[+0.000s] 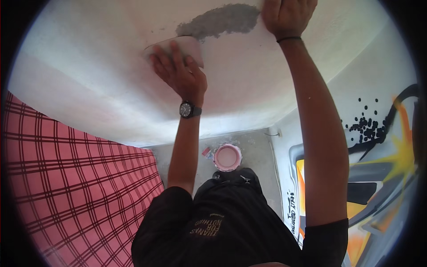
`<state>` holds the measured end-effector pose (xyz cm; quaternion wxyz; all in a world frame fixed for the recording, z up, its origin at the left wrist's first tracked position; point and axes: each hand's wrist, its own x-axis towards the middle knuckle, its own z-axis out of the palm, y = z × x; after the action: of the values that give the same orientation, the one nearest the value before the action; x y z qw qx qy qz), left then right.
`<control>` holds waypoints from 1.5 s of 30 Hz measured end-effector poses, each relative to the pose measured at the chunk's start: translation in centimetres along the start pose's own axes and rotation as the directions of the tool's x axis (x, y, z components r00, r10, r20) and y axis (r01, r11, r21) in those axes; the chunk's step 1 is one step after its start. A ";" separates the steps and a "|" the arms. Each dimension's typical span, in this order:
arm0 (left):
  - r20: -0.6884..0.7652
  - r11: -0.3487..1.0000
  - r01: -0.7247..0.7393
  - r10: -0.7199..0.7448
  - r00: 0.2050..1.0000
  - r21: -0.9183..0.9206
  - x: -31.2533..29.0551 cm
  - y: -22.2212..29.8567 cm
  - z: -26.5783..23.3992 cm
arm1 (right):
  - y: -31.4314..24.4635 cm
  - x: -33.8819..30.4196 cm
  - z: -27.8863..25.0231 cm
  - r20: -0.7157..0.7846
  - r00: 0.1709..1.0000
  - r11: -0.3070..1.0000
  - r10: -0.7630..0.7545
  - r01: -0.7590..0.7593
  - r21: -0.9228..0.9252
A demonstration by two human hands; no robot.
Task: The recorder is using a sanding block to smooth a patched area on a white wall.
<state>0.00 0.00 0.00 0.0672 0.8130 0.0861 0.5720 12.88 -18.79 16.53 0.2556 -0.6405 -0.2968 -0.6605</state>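
Note:
My left hand (pixel 181 79), with a black watch on its wrist, presses a pale, flat spreader-like piece (pixel 194 48) against the white wall (pixel 240 84). Its fingers lie spread over that piece; whether it is a plastic spreader or a stiff sheet is hard to tell. A rough grey patch (pixel 227 20) on the wall starts at the piece's upper edge and runs to the right. Beside the patch's right end is my right hand (pixel 288 20), fingers curled and their tips cut off by the picture's top edge. What it may hold is hidden.
On the grey floor (pixel 173 153) below, a round bucket (pixel 227 157) of pinkish-white material stands by my legs, with a small red and white packet (pixel 207 152) beside it. Pink plaid cloth (pixel 84 178) covers the left side. A painted graffiti wall (pixel 373 169) rises at right.

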 end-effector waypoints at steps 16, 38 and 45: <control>0.117 0.981 -0.166 0.177 0.977 -0.102 0.0 3.1 2.7 | 3.0 0.6 0.3 -0.061 0.992 0.994 -0.107 0.106 -0.027; 0.007 0.995 0.101 -0.101 0.995 -0.004 2.7 7.8 1.9 | 2.7 -6.8 -2.3 -0.043 0.999 0.948 -0.005 0.018 0.319; -0.042 0.991 0.130 -0.129 0.991 0.031 0.5 9.2 3.4 | -3.1 -15.3 -4.9 0.415 0.785 0.554 0.461 -0.619 0.556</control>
<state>3.95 -8.88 1.22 0.0886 0.7951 0.1495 0.5810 8.03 -20.80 1.09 0.6235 -0.6336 -0.3262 -0.3216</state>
